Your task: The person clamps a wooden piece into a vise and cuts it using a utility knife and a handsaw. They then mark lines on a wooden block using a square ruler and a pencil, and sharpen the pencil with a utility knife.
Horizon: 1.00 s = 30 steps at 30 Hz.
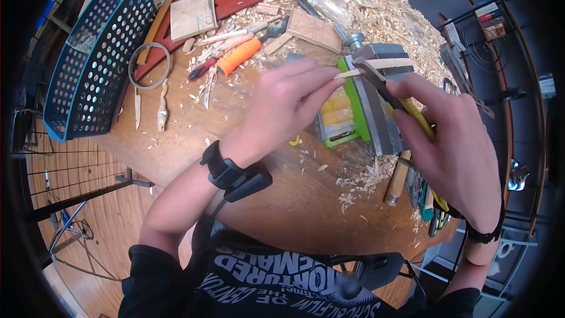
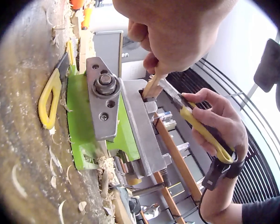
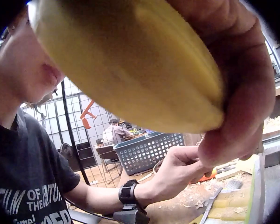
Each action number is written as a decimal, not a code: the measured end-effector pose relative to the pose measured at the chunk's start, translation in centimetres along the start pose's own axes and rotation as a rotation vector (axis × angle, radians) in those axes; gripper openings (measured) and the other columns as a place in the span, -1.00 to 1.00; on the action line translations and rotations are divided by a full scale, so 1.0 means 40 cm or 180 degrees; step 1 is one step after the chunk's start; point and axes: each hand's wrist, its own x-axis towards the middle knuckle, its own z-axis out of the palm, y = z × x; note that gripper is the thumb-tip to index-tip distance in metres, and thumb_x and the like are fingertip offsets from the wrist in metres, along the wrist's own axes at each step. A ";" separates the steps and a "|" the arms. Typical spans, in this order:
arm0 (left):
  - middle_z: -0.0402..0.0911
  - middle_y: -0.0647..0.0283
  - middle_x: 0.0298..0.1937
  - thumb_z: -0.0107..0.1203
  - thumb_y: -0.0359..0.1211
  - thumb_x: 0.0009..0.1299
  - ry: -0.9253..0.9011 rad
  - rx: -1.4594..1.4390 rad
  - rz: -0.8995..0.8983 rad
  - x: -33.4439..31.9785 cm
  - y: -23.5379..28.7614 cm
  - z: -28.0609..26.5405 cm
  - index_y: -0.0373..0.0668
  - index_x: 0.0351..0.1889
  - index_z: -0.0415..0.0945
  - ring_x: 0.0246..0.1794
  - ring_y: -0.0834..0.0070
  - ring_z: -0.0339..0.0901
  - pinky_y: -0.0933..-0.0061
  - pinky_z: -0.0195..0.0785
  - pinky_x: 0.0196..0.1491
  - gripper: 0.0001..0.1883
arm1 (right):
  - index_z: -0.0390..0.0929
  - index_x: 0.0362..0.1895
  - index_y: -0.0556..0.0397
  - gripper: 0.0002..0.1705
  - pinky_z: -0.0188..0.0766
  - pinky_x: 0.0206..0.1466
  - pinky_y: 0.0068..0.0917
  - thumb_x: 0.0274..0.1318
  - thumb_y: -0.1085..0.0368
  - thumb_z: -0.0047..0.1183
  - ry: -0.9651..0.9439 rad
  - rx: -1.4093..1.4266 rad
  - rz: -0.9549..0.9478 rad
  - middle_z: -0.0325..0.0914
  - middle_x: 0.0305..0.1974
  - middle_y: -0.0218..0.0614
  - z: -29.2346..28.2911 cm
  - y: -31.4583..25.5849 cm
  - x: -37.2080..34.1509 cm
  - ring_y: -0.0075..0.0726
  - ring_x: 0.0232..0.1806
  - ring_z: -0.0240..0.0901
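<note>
In the head view my left hand (image 1: 291, 97) pinches a thin wooden stick (image 1: 348, 74) over the left jaw of a bench vise (image 1: 381, 112) with a green base. The left wrist view shows the stick (image 2: 151, 87) reaching down from those fingertips to the vise top. My right hand (image 1: 450, 132) grips a utility knife (image 1: 421, 119) with a yellow and black handle. Its blade (image 2: 170, 91) lies against the stick near the left fingertips. Close up in the right wrist view, the yellow handle (image 3: 130, 70) covers much of the scene.
Wood shavings (image 1: 388, 0) cover the far side of the table. Orange-handled tools (image 1: 241, 57), wood blocks (image 1: 194, 17) and a tape ring (image 1: 149, 66) lie left of the vise. A blue perforated basket (image 1: 97, 59) stands at the left edge. Another person (image 3: 114, 133) sits in the background.
</note>
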 end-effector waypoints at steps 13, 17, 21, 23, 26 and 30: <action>0.57 0.16 -0.48 0.27 -0.53 0.29 0.0013 -0.0008 -0.0051 0.000 0.001 -0.002 -0.35 -0.19 0.67 -0.53 0.40 0.52 0.44 0.34 -0.44 -0.85 | 0.52 0.04 0.06 -0.70 0.42 -0.38 -0.20 0.20 0.45 0.12 0.0182 0.0143 -0.0026 0.56 -0.43 0.05 0.088 0.009 0.001 0.14 -0.44 0.54; 0.57 0.15 -0.48 0.27 -0.53 0.29 0.0018 0.0054 -0.0054 0.000 0.003 -0.006 -0.34 -0.20 0.67 -0.52 0.40 0.53 0.44 0.35 -0.44 -0.85 | 0.48 0.23 -0.01 -0.53 0.41 -0.42 -0.18 0.21 0.44 0.12 0.0520 -0.0249 -0.0240 0.53 -0.49 -0.05 0.145 0.017 -0.042 0.08 -0.49 0.52; 0.58 0.15 -0.47 0.28 -0.52 0.29 -0.0031 0.0090 -0.0093 0.001 0.003 -0.006 -0.34 -0.19 0.67 -0.52 0.41 0.53 0.46 0.35 -0.44 -0.85 | 0.40 0.36 -0.14 -0.31 0.39 -0.63 -0.35 0.07 0.41 0.10 0.0728 -0.0747 -0.0480 0.35 -0.53 -0.30 0.190 0.016 -0.075 -0.25 -0.68 0.43; 0.58 0.15 -0.47 0.28 -0.52 0.29 -0.0004 0.0041 -0.0076 0.001 0.002 -0.004 -0.34 -0.19 0.67 -0.52 0.41 0.53 0.46 0.35 -0.44 -0.85 | 0.40 0.36 -0.15 -0.32 0.37 -0.64 -0.36 0.08 0.42 0.11 0.0684 -0.0775 -0.0460 0.33 -0.53 -0.32 0.190 0.004 -0.088 -0.28 -0.68 0.42; 0.57 0.15 -0.48 0.28 -0.52 0.28 0.0008 0.0075 -0.0057 0.001 0.003 -0.007 -0.34 -0.19 0.67 -0.52 0.42 0.53 0.46 0.34 -0.45 -0.84 | 0.40 0.36 -0.18 -0.34 0.34 -0.63 -0.35 0.11 0.42 0.10 0.0628 -0.0403 -0.0391 0.33 -0.51 -0.32 0.178 -0.003 -0.095 -0.28 -0.67 0.41; 0.56 0.16 -0.50 0.29 -0.51 0.28 0.0002 0.0111 -0.0071 -0.001 0.000 -0.005 -0.33 -0.18 0.68 -0.54 0.44 0.51 0.46 0.32 -0.47 -0.83 | 0.40 0.34 -0.08 -0.41 0.44 -0.46 -0.25 0.19 0.47 0.07 0.0598 0.0625 -0.0172 0.52 -0.36 -0.16 0.154 0.013 -0.095 -0.08 -0.48 0.54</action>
